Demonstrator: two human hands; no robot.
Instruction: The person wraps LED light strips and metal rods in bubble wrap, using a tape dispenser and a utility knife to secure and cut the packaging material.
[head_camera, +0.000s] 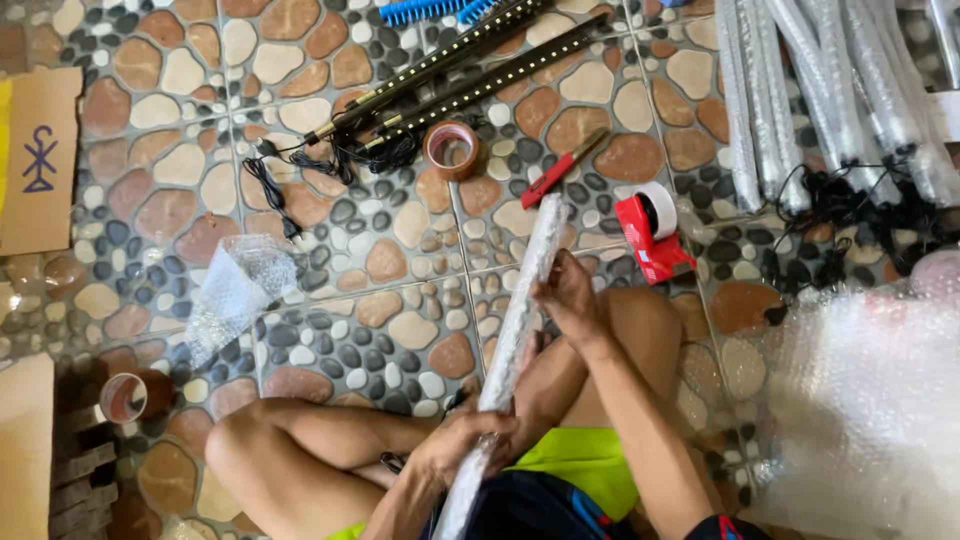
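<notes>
A long thin bar wrapped in bubble wrap (520, 300) runs from my lap up toward the middle of the pebble-patterned floor. My left hand (462, 440) is closed around its lower part, near my knees. My right hand (565, 295) grips it higher up, just below its far end. I sit cross-legged on the floor with the bar lying between my legs.
Two bare black light bars (470, 70) with cables lie at the top. Beside them are a brown tape roll (452, 148), a red cutter (560, 168) and a red tape dispenser (650, 235). Wrapped bars (830, 90) and bubble wrap (870, 400) are right; a wrap scrap (235, 290) and cardboard (38, 160) left.
</notes>
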